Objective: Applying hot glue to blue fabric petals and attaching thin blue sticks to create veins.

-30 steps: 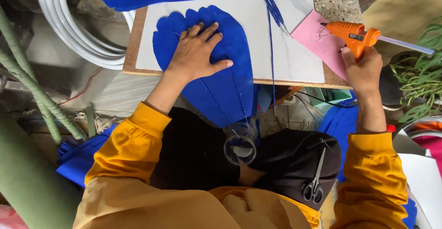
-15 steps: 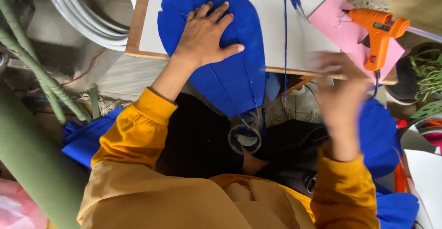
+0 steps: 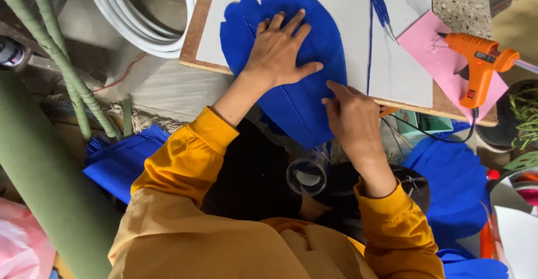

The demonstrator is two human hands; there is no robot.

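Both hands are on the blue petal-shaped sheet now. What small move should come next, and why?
Probably press the right hand fingertips along the blue sheet edge, since the left hand lies flat pinning it to the white board, and the orange glue gun is set aside.

Blue leaf shape (image 3: 302,99) – matt felt, soft-looking. Board (image 3: 193,38) w/ raw wood edge, smooth white top. Glue gun (image 3: 476,60) – glossy orange plastic. Pink sheet (image 3: 434,49) – matt paper.
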